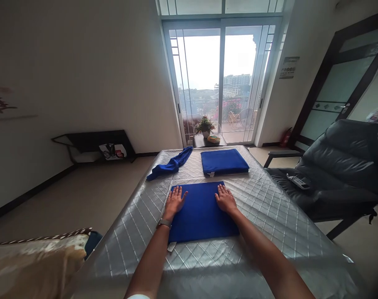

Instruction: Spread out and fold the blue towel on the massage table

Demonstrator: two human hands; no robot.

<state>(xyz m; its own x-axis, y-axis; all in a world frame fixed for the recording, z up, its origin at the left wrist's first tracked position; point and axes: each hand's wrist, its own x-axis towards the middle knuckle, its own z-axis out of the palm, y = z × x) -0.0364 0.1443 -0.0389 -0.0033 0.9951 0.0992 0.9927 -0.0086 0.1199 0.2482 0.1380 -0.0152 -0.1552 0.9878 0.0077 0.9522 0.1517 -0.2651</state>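
Note:
A blue cloth (201, 214) lies flat in a rectangle on the silver quilted table cover (139, 224), with a small white tag at its near left corner. My left hand (175, 201) rests palm down on its far left part, fingers stretched out, a watch on the wrist. On the far right part lies my right hand (225, 198), also flat with fingers extended. Behind it sits a folded stack of blue cloth (224, 161) with a white tag at its front edge. To the left of that stack, a crumpled blue cloth (171, 165) lies twisted.
A black reclining chair (338, 170) with a remote-like device on its seat stands at right. Beyond the table's far edge, a potted plant (206, 126) sits on a small stand before the sliding glass door. A cushioned seat (36, 265) is at lower left.

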